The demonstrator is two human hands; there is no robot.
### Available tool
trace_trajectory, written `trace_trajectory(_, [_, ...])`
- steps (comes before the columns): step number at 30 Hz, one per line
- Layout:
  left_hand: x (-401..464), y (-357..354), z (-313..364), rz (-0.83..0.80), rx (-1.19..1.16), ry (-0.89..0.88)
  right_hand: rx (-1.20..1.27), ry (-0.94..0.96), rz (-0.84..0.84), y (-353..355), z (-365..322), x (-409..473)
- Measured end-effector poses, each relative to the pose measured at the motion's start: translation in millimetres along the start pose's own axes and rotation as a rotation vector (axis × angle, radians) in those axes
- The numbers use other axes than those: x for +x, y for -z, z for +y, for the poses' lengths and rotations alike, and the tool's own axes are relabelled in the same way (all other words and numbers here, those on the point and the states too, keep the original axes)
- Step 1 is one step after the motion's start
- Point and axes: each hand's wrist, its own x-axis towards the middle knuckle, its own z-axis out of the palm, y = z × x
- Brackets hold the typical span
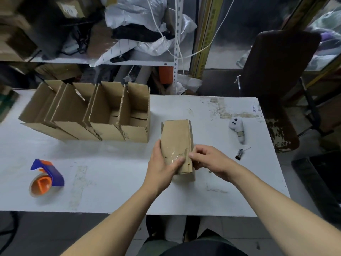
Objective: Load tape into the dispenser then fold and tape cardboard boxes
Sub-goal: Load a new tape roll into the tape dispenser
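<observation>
box [176, 145] bottom-up at table [110, 191] centre, clear tape across its seam | left hand [162, 163] grips the near end, thumb pressing tape flat | right hand [208, 159] pinches the box's right edge | dispenser [47, 177] lies well apart at left | risk: tape may wrinkle or lift if the flaps shift under uneven pressing

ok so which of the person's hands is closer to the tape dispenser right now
Left. The left hand grips the near end of the cardboard box, on the side facing the tape dispenser. The right hand is on the box's far side. Neither touches the dispenser.
</observation>
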Motion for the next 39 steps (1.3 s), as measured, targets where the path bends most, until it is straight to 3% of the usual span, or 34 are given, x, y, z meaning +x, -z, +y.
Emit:
trace_trajectory(3, [1.8, 11.9, -5.6, -0.027, -0.186, 0.075, -0.002, 0.027, 0.203, -2.0, 9.2, 2.4])
trace_trajectory(5, [1.0, 15.7, -11.9, -0.056, -0.304, 0.125, -0.218, -0.165, 0.395, 0.0, 18.7, 3.4])
trace_trajectory(7, [-0.5, 15.7, -20.6, -0.088, -0.407, 0.169, -0.157, -0.377, 0.357, -1.5, 26.0, 2.2])
trace_trajectory(10, [-0.7, 16.1, -33.7, -0.167, -0.493, 0.223, -0.02, -0.429, 0.263, -7.7, 29.9, -0.2])
trace_trajectory(13, [4.8, 22.1, -49.9, -0.221, -0.502, 0.269, -0.188, -0.377, 0.317, -11.1, 35.4, -0.5])
trace_trajectory(17, [9.3, 29.9, -70.8, -0.166, -0.342, 0.355, -0.453, -0.377, 0.347, -7.6, 47.5, 0.3])
trace_trajectory(21, [12.1, 27.5, -92.0, -0.24, -0.207, 0.432, -0.612, -0.331, 0.404, -20.1, 51.7, 1.8])
trace_trajectory(28, [11.3, 28.6, -103.5, -0.211, -0.197, 0.463, -0.898, -0.383, 0.387, -30.6, 42.7, 8.2])
trace_trajectory(32, [8.3, 34.8, -89.3, -0.107, -0.082, 0.411, -1.085, -0.154, 0.394, -38.9, 33.2, 12.8])
trace_trajectory(36, [3.9, 45.9, -83.9, -0.046, 0.064, 0.328, -1.014, 0.139, 0.2, -62.8, 20.9, 26.5])
trace_trajectory(39, [-2.7, 64.2, -85.1, 0.017, 0.16, 0.29, -1.062, 0.219, 0.073, -91.6, 10.0, 44.5])
